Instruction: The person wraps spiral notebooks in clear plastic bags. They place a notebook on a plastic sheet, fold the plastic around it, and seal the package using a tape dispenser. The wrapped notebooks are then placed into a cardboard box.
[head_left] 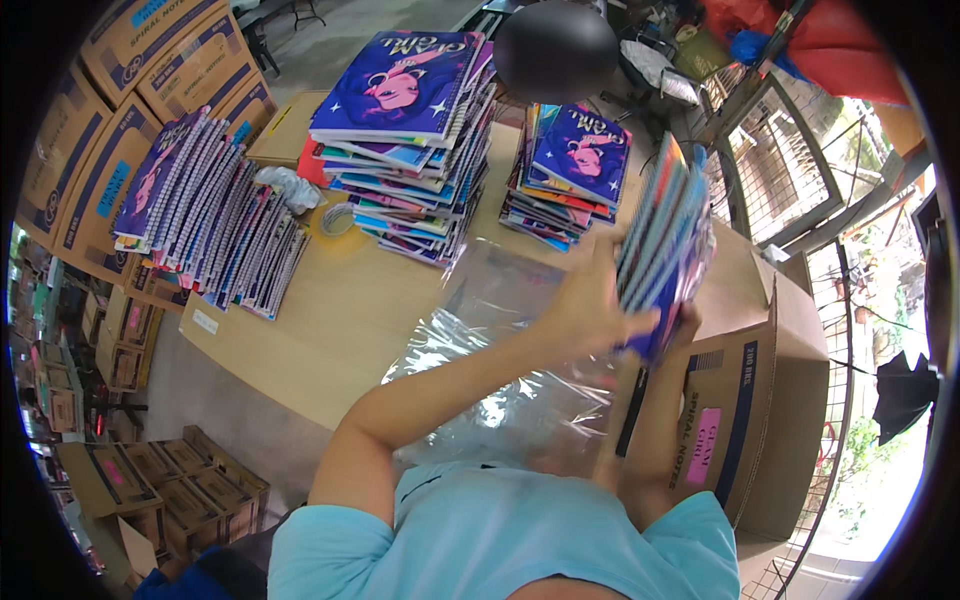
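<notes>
A bundle of spiral notebooks (660,245) is held upright at the right side of the table, blurred by motion, with the coil edges facing left. My left hand (592,300) grips the bundle's left side, thumb across its lower part. Low on the right side, my right hand (688,320) closes on it, partly hidden behind the notebooks. Clear plastic sheeting or bags (495,300) lie on the table under my left forearm. Just beyond my left hand stands a short notebook stack (580,165) with purple covers. A taller notebook stack (400,100) rises left of it.
An open carton (735,420) stands close on my right, flaps raised. Leaning notebooks (215,215) line the table's left edge beside piled cartons (190,70). A tape roll (338,219) and crumpled plastic (290,187) lie by the tall stack. More cartons (190,490) sit lower left.
</notes>
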